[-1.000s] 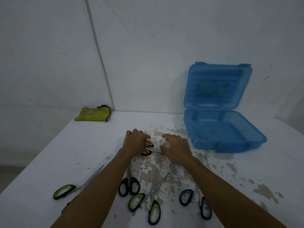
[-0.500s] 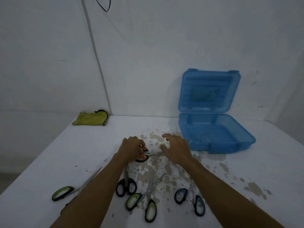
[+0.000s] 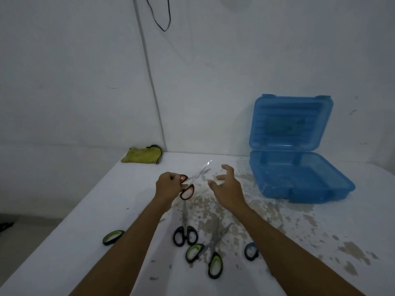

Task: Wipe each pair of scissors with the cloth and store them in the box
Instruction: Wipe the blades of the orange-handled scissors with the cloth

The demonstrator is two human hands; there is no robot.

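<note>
My left hand (image 3: 168, 185) grips the orange-handled scissors (image 3: 189, 188) by the handles, lifted off the table, blades pointing up and right. My right hand (image 3: 226, 186) hovers just right of them, fingers spread, holding nothing. The blue plastic box (image 3: 299, 180) stands open at the right, lid upright against the wall. A yellow-green cloth (image 3: 142, 155) lies at the table's far left corner. On the table near me lie dark blue-handled scissors (image 3: 184, 233), green-handled scissors (image 3: 210, 255), another green handle (image 3: 113, 237) partly hidden by my left arm, and a blue handle (image 3: 251, 251) beside my right arm.
The white table (image 3: 106, 210) has patches of peeled paint across its middle and right. Its left edge drops off to the floor. A white wall stands right behind the table, with a black cable loop (image 3: 162, 20) hanging high up.
My left hand has picked the orange-handled scissors up off the table. My right hand has let go of the blades and opened beside them. The view has tilted upward.
</note>
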